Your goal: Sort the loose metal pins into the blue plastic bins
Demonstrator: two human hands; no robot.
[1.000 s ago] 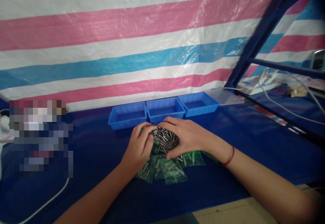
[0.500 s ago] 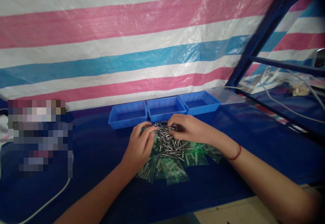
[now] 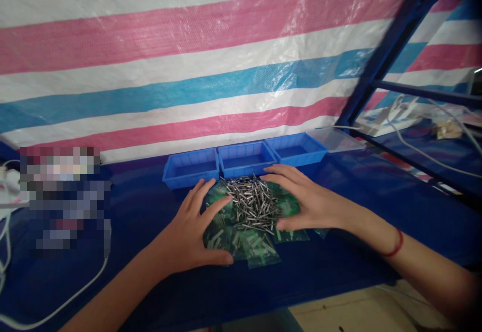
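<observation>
A heap of thin metal pins (image 3: 254,204) lies on the blue tabletop, spread over and among several green-tinted clear plastic bags (image 3: 259,249) that have small rod-like pieces in them. On the heap's left side, my left hand (image 3: 196,229) is open, thumb and fingers spread wide around the bags there. My right hand (image 3: 305,199) is open on the other side, its fingers stretched over the heap's far right edge and its thumb at the near right edge. Neither hand holds anything. Parts of the bags are hidden under the pins and both hands.
Three blue plastic bins (image 3: 246,158) stand in a row behind the heap. A clear flat sheet (image 3: 337,140) lies at their right end. White cables (image 3: 101,266) run along the left, beside a blurred-out patch. A dark blue metal frame (image 3: 384,56) rises at the right.
Both hands have moved apart and opened wider, from over the heap to its two sides. More of the metal pins now show between them.
</observation>
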